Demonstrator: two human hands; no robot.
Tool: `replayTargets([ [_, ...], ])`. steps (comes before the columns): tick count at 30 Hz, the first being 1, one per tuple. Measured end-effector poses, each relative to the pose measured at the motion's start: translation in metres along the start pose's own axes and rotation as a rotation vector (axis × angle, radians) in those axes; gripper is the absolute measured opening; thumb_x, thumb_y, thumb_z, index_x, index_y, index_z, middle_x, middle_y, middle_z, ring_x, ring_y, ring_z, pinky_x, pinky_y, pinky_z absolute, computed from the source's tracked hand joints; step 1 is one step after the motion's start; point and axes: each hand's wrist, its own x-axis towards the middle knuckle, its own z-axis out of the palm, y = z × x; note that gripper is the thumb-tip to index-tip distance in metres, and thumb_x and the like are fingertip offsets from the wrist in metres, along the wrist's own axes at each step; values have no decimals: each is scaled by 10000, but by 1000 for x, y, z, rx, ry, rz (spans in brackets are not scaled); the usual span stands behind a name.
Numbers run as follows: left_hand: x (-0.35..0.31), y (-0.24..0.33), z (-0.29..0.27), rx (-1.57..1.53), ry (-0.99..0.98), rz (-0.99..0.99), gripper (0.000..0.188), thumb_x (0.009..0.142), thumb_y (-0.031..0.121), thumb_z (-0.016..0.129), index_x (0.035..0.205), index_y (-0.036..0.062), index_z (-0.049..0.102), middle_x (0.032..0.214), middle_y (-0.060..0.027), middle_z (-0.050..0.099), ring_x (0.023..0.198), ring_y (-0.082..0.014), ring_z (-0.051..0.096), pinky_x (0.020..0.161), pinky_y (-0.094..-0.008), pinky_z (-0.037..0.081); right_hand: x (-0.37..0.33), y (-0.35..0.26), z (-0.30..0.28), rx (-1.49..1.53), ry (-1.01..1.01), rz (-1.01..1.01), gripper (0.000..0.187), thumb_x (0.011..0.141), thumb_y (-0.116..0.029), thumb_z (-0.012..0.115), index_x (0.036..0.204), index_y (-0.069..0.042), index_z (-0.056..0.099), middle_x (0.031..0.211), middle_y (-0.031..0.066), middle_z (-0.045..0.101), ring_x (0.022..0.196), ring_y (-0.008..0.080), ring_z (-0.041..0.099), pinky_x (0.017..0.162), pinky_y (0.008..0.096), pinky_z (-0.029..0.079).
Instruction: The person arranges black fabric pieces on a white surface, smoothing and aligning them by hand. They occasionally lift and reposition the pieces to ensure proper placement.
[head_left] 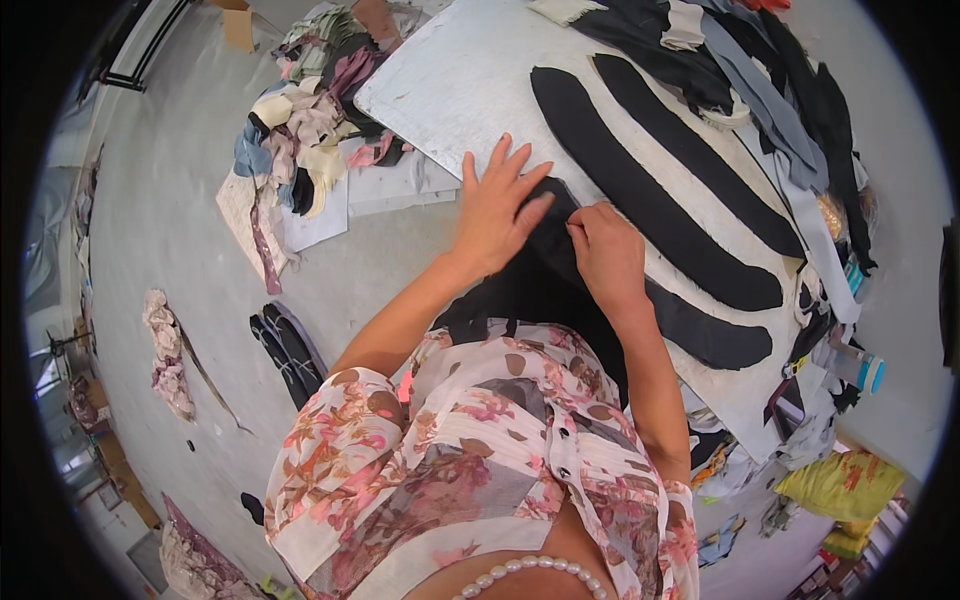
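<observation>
3 black strips (pixel 630 185), whitish table (pixel 450 95), pink floral blouse (pixel 470 435)

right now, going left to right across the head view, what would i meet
Crumpled beige-pink cloth, long black bundle with pale bands, bare left hand, bare right hand, yellow pillow-shaped bundle with red patches.

A pale tabletop (pixel 450 85) carries three curved black cloth strips. At the table's near edge, the left hand (pixel 492 215) lies spread, its thumb over the end of the nearest strip (pixel 710 325); the right hand (pixel 612 250) pinches that strip's edge. The middle strip (pixel 640 190) and the outer strip (pixel 690 150) lie flat farther in on the table. Dark and grey cloth (pixel 665 45) heaps at the table's far right. A mixed scrap pile (pixel 310 135) lies left of the table, and a yellow-green bag (pixel 840 485) sits right of its near corner.
</observation>
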Motion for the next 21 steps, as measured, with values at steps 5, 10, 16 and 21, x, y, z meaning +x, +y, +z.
replayTargets([
  [5, -6, 3, 7, 121, 6, 64, 565, 929, 348, 590, 1433, 130, 460, 1547, -178, 286, 1453, -394, 199, 1123, -636, 55, -2, 10, -12, 276, 24, 164, 75, 845, -67, 652, 885, -3, 651, 874, 118, 663, 778, 263, 652, 672, 338, 511],
  [10, -6, 2, 7, 112, -2, 47, 574, 921, 327, 595, 1440, 130, 450, 1546, -170, 294, 1455, -381, 204, 1138, -611, 47, -11, 29, -28, 561, 279, 264, 50, 893, -10, 600, 911, 15, 639, 940, 96, 694, 826, 150, 648, 747, 262, 505],
  [16, -4, 4, 8, 134, 1, 19, 553, 908, 278, 589, 1413, 82, 478, 1535, -141, 322, 1452, -351, 230, 1150, -588, 47, -29, 48, -52, 1300, 317, 404, 212, 1007, -169, 499, 1067, 33, 528, 1039, 192, 681, 796, 187, 681, 800, 317, 551],
  [21, -2, 5, 9, 168, 11, 36, 556, 909, 268, 577, 1412, 61, 467, 1524, -122, 349, 1453, -331, 243, 1153, -579, 66, -75, 100, -94, 1535, 344, 123, 292, 973, -291, 582, 1094, -28, 543, 792, 80, 566, 444, 65, 403, 473, 235, 409],
])
